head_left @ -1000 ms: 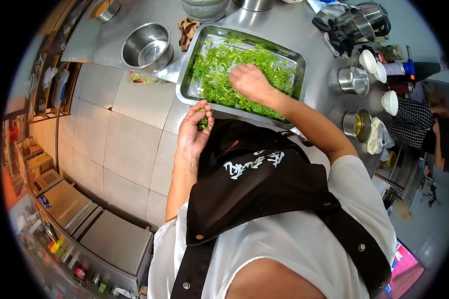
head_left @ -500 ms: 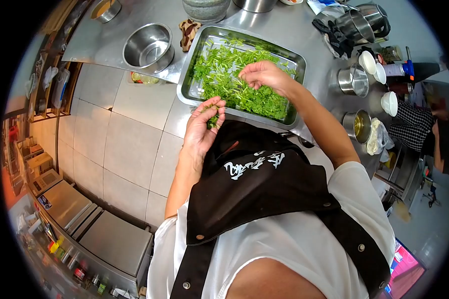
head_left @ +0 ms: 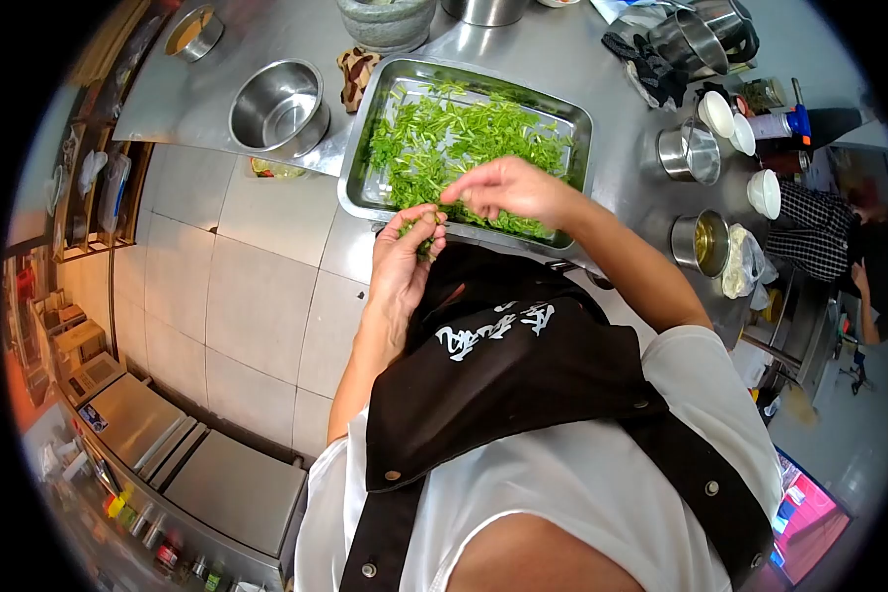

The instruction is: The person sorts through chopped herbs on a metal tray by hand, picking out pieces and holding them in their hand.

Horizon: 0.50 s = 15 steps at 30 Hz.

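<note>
Chopped leafy greens (head_left: pixel 464 128) lie spread in a metal tray (head_left: pixel 579 123) on the counter. At the tray's near left edge, my left hand (head_left: pixel 401 255) is closed around a small bunch of greens (head_left: pixel 424 247). My right hand (head_left: pixel 518 189) hovers over the near part of the tray. Its bent fingers come together close to the left fingertips, and anything pinched there is too small to make out.
A steel pot (head_left: pixel 278 109) and a patterned cloth (head_left: pixel 356 77) sit left of the tray, with a stone mortar (head_left: pixel 388 25) behind. Pots, bowls and a black glove (head_left: pixel 649 71) line the right side. Another person (head_left: pixel 863 247) stands far right.
My right hand has moved left and nearer, from above the greens to beside my left fingertips. My left hand still holds its bunch.
</note>
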{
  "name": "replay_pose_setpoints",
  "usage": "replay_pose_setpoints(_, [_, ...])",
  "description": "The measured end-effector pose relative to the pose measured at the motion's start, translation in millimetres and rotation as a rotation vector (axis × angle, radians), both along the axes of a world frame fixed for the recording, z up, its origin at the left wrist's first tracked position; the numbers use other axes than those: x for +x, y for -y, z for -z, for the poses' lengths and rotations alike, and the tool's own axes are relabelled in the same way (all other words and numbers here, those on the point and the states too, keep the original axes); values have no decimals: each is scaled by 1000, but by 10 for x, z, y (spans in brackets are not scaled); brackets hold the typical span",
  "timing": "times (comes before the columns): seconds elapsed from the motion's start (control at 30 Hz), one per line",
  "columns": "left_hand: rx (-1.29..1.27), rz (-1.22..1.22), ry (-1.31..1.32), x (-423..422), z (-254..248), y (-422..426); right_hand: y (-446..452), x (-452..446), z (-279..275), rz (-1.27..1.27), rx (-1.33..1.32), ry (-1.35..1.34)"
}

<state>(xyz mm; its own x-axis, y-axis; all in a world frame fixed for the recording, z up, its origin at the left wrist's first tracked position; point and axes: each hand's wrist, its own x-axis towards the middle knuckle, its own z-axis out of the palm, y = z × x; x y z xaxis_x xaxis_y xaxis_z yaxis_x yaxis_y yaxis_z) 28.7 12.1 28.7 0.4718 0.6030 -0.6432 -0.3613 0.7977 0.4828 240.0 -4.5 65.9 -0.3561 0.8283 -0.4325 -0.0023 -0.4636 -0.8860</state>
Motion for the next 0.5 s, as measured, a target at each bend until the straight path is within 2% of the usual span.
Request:
replay_pose_setpoints(0.1, [-26,-13,22,-81,-42,-5,-171,272,87,231,98,277])
replay_pose_setpoints(0.2, [-37,-44,59,-187,0,-15,-363,586,444,288,245,569])
replay_pose_setpoints(0.4, [-32,-89,114,-325,81,-35,-421,556,626,130,306,464])
replay_pose_setpoints(0.5, [-28,-110,112,-350,85,-44,-448,655,564,289,422,972])
